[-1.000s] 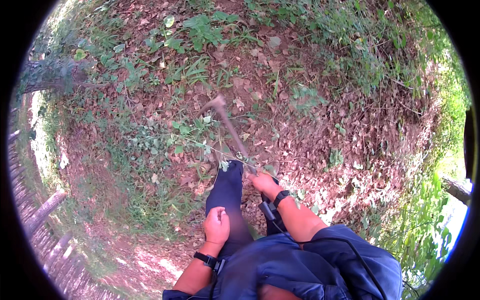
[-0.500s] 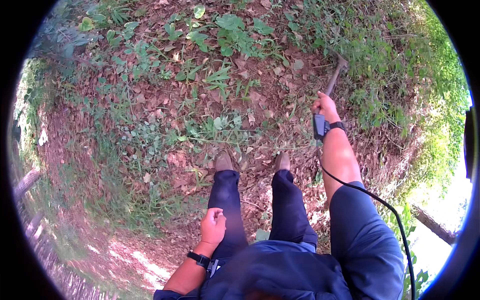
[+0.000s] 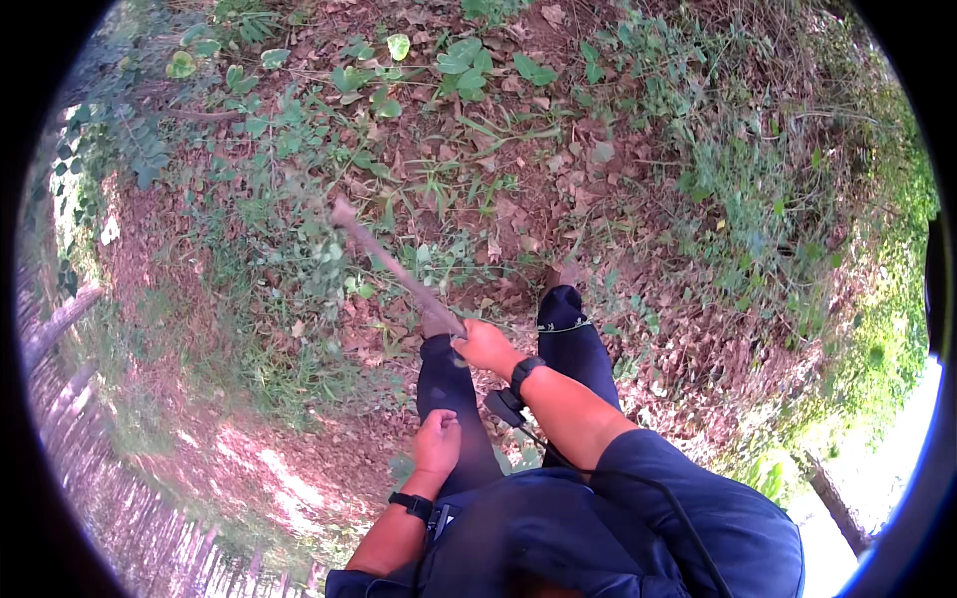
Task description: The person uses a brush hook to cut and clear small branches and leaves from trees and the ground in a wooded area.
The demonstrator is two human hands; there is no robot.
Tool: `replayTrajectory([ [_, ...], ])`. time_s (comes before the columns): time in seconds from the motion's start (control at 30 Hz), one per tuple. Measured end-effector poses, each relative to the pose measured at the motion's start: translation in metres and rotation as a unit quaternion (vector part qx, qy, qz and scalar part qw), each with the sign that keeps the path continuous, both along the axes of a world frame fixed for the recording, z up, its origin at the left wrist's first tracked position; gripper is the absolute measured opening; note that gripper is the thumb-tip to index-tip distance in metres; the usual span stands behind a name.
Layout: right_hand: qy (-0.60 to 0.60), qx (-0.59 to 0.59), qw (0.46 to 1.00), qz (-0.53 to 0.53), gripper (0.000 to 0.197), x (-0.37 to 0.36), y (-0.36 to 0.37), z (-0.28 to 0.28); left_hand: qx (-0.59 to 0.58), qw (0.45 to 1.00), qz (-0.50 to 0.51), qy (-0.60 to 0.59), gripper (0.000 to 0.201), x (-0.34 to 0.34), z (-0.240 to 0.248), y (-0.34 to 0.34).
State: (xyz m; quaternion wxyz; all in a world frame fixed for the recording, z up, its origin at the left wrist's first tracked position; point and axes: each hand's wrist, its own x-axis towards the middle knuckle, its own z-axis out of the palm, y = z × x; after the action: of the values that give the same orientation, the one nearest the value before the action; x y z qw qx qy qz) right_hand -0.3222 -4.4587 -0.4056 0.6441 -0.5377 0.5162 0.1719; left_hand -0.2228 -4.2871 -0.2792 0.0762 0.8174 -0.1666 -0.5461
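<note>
The leaf-strewn ground (image 3: 583,164) fills most of my view, with the same weeds as half a second ago and green leafy plants (image 3: 464,65) near the top edge. Below, I see the dark trousers (image 3: 451,394); the right shoe (image 3: 564,273) now stands farther forward than the left shoe (image 3: 437,323), where the two were about level. The biggest change I get is in the right arm (image 3: 573,414): it was stretched out forward and to the right, and it has now swung back across the body, bent inward over the gap between the legs. The long wooden-handled tool (image 3: 394,267) has swung with it, from the weeds on the right to a slant forward and left, its far end over the greenery ahead of the left foot; blur keeps me from reading the shape of that end. The right hand (image 3: 486,347) is wrapped around the near end of the handle, just above the left shin. The left hand (image 3: 437,444) has barely shifted, hanging over the left leg with its fingers curled into a loose fist; whether it touches the cloth I cannot tell. Smallest, a thin green stem (image 3: 566,328) crosses the right trouser leg near its cuff.
</note>
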Motion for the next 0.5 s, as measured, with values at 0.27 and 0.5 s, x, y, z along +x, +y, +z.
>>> replayTrajectory([
  [0.27,0.094,-0.048,0.866,-0.489,0.021,-0.189,-0.189,-0.015,-0.005,0.994,0.092,-0.055,0.016,-0.014,0.042,-0.040],
  [0.5,0.031,-0.122,0.778,-0.616,0.027,-0.259,-0.364,-0.055,-0.068,0.992,-0.031,-0.105,0.014,0.023,0.018,-0.041],
])
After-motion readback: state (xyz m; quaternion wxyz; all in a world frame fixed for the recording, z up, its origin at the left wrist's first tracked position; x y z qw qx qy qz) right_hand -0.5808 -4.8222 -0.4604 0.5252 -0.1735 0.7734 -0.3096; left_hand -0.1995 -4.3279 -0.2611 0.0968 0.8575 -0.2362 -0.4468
